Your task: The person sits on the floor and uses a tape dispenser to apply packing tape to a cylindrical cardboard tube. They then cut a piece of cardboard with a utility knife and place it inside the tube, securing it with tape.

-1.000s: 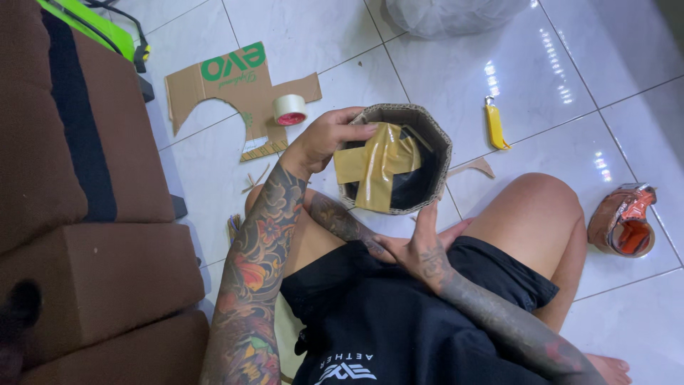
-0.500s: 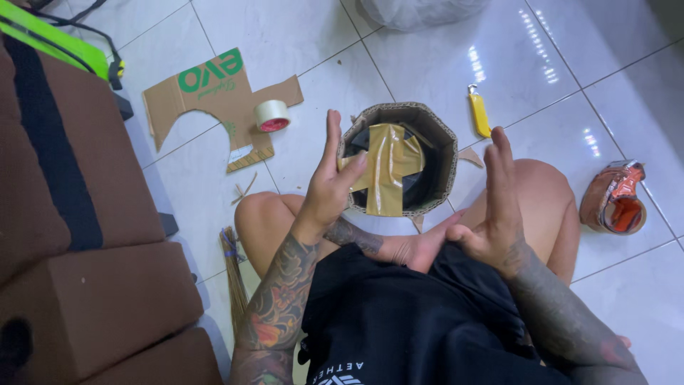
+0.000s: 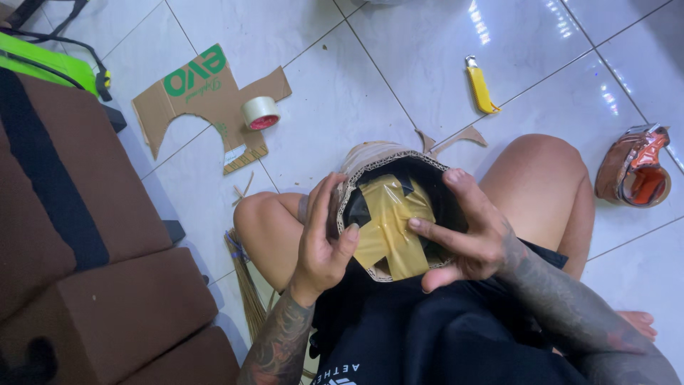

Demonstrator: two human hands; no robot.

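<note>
A round cardboard shell (image 3: pixel 370 160), dark inside and patched with crossed strips of yellowish tape (image 3: pixel 388 228), rests over my lap between my bare knees. My left hand (image 3: pixel 324 239) grips its left rim, thumb pressing on the tape. My right hand (image 3: pixel 463 228) holds the right rim, with its fingers reaching inside onto the tape. Both forearms are tattooed.
A cut cardboard sheet (image 3: pixel 196 96) with a roll of clear tape (image 3: pixel 260 112) lies on the white tiles at the upper left. A yellow box cutter (image 3: pixel 479 85) lies beyond the shell. An orange tape dispenser (image 3: pixel 638 171) sits at right, a brown sofa (image 3: pixel 64 235) at left.
The shell has come from the floor in front of my knees onto my lap. My right hand, earlier off it, now holds its right rim.
</note>
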